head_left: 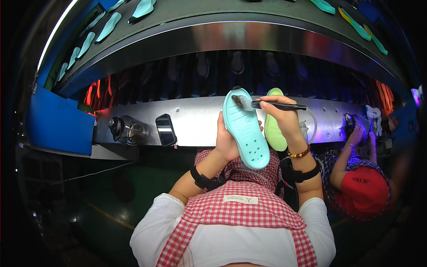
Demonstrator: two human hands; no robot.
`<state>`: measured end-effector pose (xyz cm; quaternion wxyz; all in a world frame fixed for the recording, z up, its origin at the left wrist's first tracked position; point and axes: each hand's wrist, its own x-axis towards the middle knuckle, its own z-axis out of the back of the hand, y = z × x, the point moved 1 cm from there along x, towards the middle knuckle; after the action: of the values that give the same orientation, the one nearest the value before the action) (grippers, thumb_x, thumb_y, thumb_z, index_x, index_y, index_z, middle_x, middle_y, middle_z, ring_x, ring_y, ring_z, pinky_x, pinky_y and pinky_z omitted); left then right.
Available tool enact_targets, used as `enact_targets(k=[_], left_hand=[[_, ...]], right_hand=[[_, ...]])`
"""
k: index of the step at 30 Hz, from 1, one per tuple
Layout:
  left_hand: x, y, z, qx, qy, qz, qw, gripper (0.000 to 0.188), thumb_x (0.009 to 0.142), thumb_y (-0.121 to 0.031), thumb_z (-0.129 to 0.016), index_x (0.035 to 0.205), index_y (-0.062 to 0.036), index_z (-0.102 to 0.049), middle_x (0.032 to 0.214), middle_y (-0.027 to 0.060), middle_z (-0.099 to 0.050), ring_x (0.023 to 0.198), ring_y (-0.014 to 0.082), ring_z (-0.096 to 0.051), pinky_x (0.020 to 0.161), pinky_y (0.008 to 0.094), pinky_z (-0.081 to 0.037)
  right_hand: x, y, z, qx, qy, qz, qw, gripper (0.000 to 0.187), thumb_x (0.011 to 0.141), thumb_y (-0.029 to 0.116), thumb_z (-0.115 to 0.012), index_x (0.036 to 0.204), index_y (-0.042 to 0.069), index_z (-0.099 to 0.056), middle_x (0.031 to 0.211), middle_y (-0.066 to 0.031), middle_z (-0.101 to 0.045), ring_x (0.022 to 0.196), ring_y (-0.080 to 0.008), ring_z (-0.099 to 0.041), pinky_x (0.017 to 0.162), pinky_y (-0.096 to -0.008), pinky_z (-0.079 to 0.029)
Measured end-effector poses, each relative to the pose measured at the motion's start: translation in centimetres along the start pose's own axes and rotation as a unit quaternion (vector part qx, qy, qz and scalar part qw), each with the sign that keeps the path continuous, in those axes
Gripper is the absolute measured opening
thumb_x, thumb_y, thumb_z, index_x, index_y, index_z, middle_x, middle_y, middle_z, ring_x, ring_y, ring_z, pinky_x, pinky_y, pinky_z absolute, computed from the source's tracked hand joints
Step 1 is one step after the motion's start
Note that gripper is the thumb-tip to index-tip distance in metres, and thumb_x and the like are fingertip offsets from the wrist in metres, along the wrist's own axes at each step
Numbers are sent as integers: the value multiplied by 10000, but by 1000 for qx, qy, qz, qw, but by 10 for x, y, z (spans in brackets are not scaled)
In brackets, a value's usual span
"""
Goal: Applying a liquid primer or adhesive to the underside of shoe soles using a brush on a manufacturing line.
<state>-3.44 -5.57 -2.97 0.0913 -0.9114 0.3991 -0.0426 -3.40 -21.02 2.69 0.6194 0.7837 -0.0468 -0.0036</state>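
Note:
My left hand point(227, 141) is closed around the left edge of a turquoise shoe sole point(245, 129), held up tilted in front of my apron. Small holes dot its lower end, and a dark patch sits at its top tip. Between the fingers of my right hand point(285, 116) is a brush point(284, 106) with a black handle. Its bristles touch the upper part of the sole's face. A lime green sole point(275, 137) lies behind my right hand at the front edge of the metal bench point(198, 120), partly hidden by the turquoise one.
A phone point(166, 130) and a clear jug with a dark lid point(129, 129) stand on the bench to the left. Beyond the bench, a conveyor belt point(187, 12) carries several soles. At the right, a co-worker in a red cap point(365, 191) works with both hands.

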Motion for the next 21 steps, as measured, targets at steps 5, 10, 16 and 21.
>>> enact_targets(k=[5, 10, 16, 21], left_hand=[[15, -9, -1, 88, -179, -104, 974, 692, 852, -600, -161, 1207, -67, -423, 1131, 154, -508, 1012, 269, -517, 896, 402, -412], [3, -42, 4, 109, -76, -100, 986, 789, 807, -668, -121, 1198, -65, -446, 1035, 188, -552, 904, 326, -563, 831, 459, -451], [3, -18, -20, 34, -44, -35, 998, 801, 796, -690, -139, 1249, -84, -404, 1125, 181, -516, 985, 337, -531, 861, 474, -428], [0, -22, -32, 57, 20, -45, 997, 756, 821, -664, -156, 1226, -85, -426, 1115, 141, -538, 997, 278, -540, 873, 421, -439]], right_hand=[[-14, 7, -31, -376, 47, 306, 873, 148, 658, 74, -670, 802, 45, -649, 779, -104, -633, 766, -231, -597, 683, -331, -457], [-42, 31, -10, -337, 285, 178, 879, 130, 664, 74, -658, 791, 45, -655, 786, -106, -640, 726, -228, -608, 691, -322, -458], [-17, 45, -12, -100, 97, 52, 989, 140, 744, -9, -624, 883, -11, -638, 862, -88, -638, 787, -132, -596, 716, -250, -476], [-31, 48, -16, -133, 277, 159, 938, 172, 696, 8, -665, 867, 6, -649, 851, -108, -642, 813, -173, -605, 758, -275, -466]])
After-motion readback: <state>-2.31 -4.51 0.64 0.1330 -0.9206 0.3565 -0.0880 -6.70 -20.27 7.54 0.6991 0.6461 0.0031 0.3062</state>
